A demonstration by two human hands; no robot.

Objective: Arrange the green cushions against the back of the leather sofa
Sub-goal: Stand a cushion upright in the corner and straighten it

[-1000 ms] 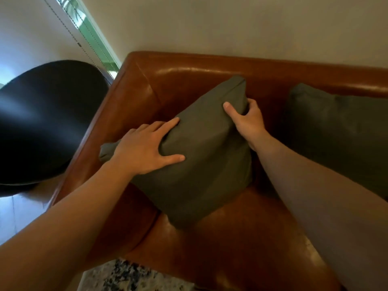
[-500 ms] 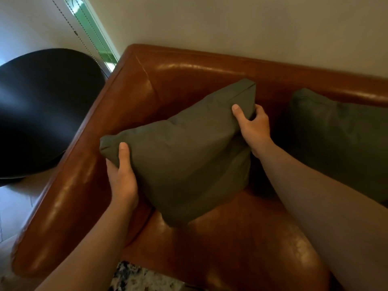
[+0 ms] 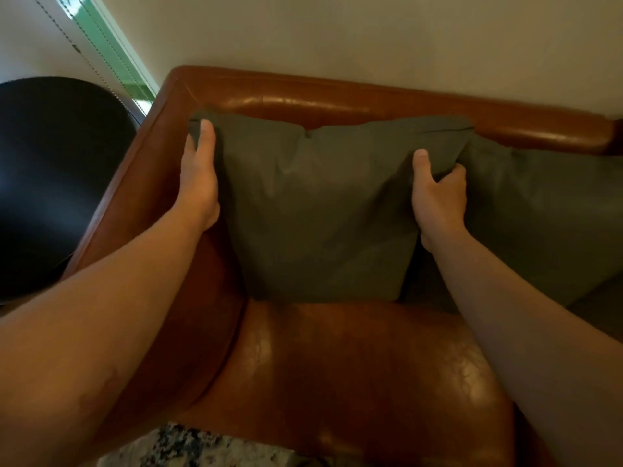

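Left hand [image 3: 199,183]: grasping green cushion [image 3: 320,214] at its far-left corner.
Right hand [image 3: 436,197]: clenched on its right edge.
Cushion: upright, apparently touching leather sofa [image 3: 337,102] back.
Second cushion [image 3: 546,217]: just right, touching.

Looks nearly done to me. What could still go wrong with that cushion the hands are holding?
1. The held cushion stands on its lower edge on the glossy leather seat; once the left hand and right hand let go, it may slide or flop forward.
2. Its right corner overlaps the second cushion, so pulling the right hand out could tug that neighbour askew.
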